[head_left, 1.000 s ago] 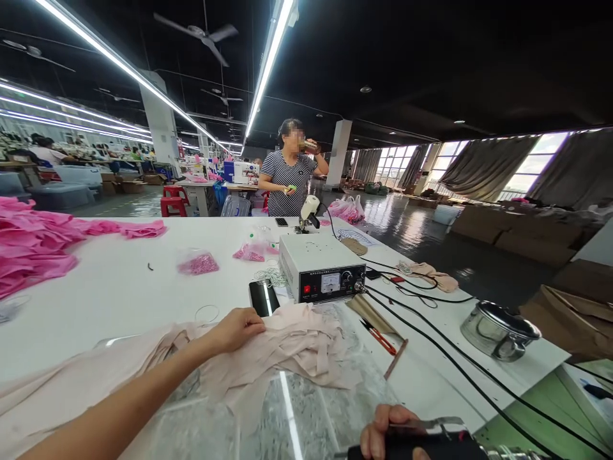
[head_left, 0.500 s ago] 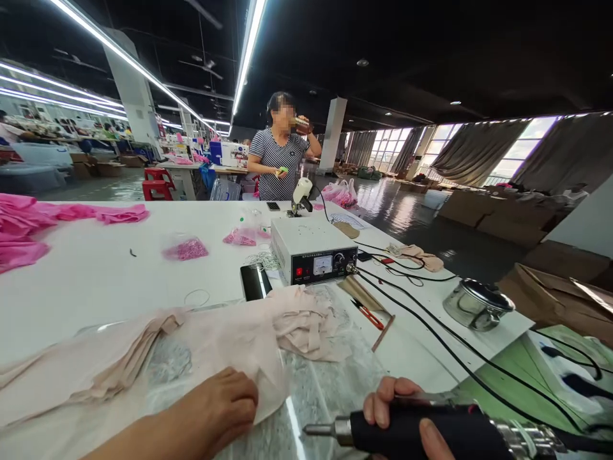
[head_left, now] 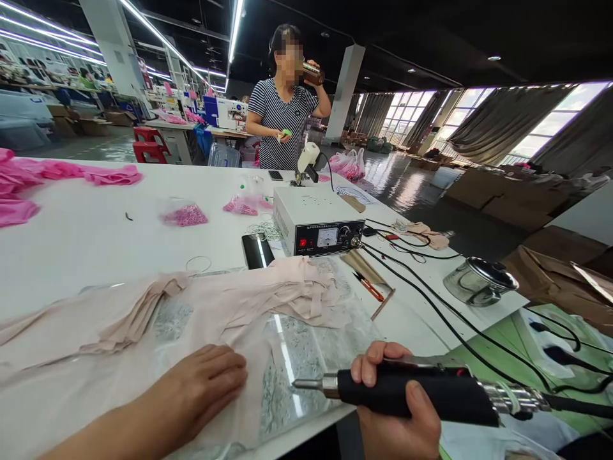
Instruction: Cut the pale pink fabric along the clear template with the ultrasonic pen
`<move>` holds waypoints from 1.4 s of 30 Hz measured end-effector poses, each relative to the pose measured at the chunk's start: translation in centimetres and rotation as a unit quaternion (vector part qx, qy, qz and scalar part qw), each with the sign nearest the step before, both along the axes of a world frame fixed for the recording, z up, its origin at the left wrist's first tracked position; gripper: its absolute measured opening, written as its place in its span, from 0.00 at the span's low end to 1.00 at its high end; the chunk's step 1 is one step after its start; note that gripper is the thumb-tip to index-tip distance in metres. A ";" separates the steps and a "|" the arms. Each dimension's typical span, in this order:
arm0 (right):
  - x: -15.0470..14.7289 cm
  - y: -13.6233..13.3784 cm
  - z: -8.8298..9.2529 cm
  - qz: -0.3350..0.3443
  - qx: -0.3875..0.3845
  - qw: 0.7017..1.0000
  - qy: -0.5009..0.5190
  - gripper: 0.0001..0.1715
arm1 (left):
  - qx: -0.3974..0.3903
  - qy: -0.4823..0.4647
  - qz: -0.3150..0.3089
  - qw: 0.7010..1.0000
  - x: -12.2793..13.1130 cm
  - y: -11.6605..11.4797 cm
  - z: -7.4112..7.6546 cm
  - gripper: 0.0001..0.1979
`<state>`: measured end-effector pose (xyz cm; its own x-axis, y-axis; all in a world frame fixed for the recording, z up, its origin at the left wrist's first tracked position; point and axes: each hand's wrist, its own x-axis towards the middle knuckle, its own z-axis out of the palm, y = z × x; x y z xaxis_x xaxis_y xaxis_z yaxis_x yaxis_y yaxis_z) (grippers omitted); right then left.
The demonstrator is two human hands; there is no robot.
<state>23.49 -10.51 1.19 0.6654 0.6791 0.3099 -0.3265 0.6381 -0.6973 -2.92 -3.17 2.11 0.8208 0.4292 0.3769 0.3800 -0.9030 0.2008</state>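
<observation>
My left hand (head_left: 204,383) lies palm down on thin pale pink cloth (head_left: 230,319), its fingers extended close together and pressing on the fabric. Under the cloth is a clear, shiny sheet (head_left: 299,367) with a speckled surface. My right hand (head_left: 393,399) is wrapped around a black corded ultrasonic handpiece (head_left: 416,393). Its pointed metal tip faces left, over the clear sheet and just right of the cloth's edge; whether it touches cannot be told. Folded layers of the same cloth (head_left: 138,313) lie further left.
A white control box (head_left: 316,217) with a lit red switch stands ahead. Around it are a phone (head_left: 257,250), orange-handled snips (head_left: 368,286), black cables (head_left: 431,306) and a lidded metal cup (head_left: 479,281). Bright pink fabric (head_left: 62,176) lies left. A person (head_left: 282,108) drinks across the table.
The camera view has tilted down. My right hand and the handpiece have come up and left in view. My left hand has shifted slightly left with the cloth's edge, showing more clear sheet.
</observation>
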 end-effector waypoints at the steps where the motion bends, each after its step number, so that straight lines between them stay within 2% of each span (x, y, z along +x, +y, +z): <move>1: -0.1 0.0 0.1 0.005 0.003 1.000 -0.001 0.14 | 0.020 0.018 -0.016 1.000 0.5 0.0 -0.4 0.21; 3: -0.1 0.0 0.3 0.011 0.006 1.000 -0.004 0.14 | 0.050 0.055 -0.052 0.996 1.0 -0.2 -1.6 0.20; 6: 0.1 -0.1 0.6 0.004 0.003 1.000 -0.011 0.14 | 0.047 0.097 -0.078 0.991 0.4 -0.8 -2.9 0.17; 9: -0.3 -0.1 0.5 -0.001 0.000 1.000 -0.017 0.13 | 0.018 0.090 -0.087 0.992 -0.2 -0.9 -2.8 0.19; 13: -1.9 0.1 -0.1 0.035 0.003 0.999 -0.021 0.13 | 0.005 0.051 -0.095 0.994 0.7 -0.1 -2.2 0.17; 17: -2.9 0.8 -0.7 0.063 -0.001 0.997 -0.055 0.12 | 0.017 0.030 -0.096 0.995 1.1 0.2 -3.2 0.17; 20: -2.3 1.8 -1.0 -0.003 0.000 0.997 -0.075 0.11 | 0.017 0.045 -0.096 0.994 0.9 0.2 -3.4 0.17; 23: -0.9 2.6 -1.0 -0.078 0.011 0.995 -0.068 0.10 | 0.016 0.078 -0.106 0.991 0.8 0.2 -2.5 0.16; 26: 0.0 2.5 -0.5 -0.092 0.010 0.994 -0.052 0.10 | 0.012 0.109 -0.111 0.988 1.2 0.4 -1.3 0.15; 28: 0.0 1.8 -0.3 -0.077 0.001 0.996 -0.046 0.12 | 0.001 0.110 -0.110 0.988 1.6 0.6 -0.9 0.15; 30: -0.5 0.9 -0.4 -0.035 -0.005 0.998 -0.046 0.13 | -0.015 0.090 -0.106 0.990 1.8 0.8 -1.0 0.14; 33: -1.6 -0.1 -1.3 0.046 -0.003 0.997 -0.068 0.13 | -0.028 0.065 -0.102 0.992 1.8 1.1 -1.7 0.13; 35: -2.0 0.1 -1.9 0.063 0.001 0.994 -0.088 0.13 | -0.028 0.075 -0.103 0.991 1.6 1.3 -2.3 0.14; 38: -1.9 1.4 -2.4 -0.002 0.029 0.993 -0.115 0.11 | -0.031 0.087 -0.098 0.991 1.1 1.4 -3.1 0.15; 42: -0.9 3.0 -2.1 -0.093 0.068 0.986 -0.122 0.11 | -0.057 0.049 -0.081 0.994 0.8 1.2 -4.1 0.14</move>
